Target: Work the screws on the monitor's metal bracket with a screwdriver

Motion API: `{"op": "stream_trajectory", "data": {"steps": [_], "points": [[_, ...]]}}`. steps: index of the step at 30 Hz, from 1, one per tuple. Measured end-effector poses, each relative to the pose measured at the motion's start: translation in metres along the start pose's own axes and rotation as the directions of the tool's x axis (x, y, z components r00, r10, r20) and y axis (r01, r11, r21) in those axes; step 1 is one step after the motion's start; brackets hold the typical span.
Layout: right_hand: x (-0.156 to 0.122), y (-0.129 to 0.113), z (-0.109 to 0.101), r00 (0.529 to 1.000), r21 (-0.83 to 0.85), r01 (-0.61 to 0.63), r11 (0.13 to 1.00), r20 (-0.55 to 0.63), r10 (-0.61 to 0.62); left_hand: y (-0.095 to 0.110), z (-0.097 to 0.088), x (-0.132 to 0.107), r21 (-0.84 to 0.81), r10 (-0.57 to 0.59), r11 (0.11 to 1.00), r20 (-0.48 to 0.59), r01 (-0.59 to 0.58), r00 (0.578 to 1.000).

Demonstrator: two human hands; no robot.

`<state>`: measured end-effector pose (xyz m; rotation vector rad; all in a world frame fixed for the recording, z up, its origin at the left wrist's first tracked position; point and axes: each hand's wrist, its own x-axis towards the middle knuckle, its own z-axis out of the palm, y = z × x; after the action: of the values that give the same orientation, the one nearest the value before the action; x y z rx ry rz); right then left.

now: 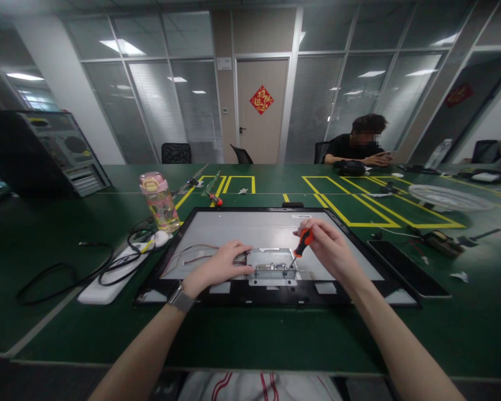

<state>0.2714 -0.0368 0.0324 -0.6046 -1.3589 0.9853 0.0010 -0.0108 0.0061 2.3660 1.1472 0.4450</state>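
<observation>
A flat display panel (250, 225) with a black frame lies back side up on the table before me. Near its front edge sits a silver metal bracket (271, 257). My left hand (221, 264) rests at the bracket's left side, thumb and fingers stretched apart and touching its edge. An orange and black screwdriver (304, 241) is gripped in my right hand (328, 245). Its shaft slants down to the bracket's right part; the exact contact of the tip is too small to tell. Thin wires (192, 253) run across the panel left of my left hand.
To the left are a white power strip (108, 278), black cables (70, 267) and a pink-capped bottle (158, 200). A black slab-like device (407, 268) and a brown tool (442, 242) lie right. Behind the table's far side sits a person (354, 145). A computer case (45, 150) stands far left.
</observation>
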Motion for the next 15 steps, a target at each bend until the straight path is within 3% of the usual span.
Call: {"op": "stream_trajectory", "data": {"steps": [15], "points": [[-0.0001,-0.0022,0.0023,0.999,0.049,-0.026,0.998,0.037,0.024,0.0012,-0.0010,-0.0005,0.002,-0.001,1.000,0.003,0.001,1.000]]}}
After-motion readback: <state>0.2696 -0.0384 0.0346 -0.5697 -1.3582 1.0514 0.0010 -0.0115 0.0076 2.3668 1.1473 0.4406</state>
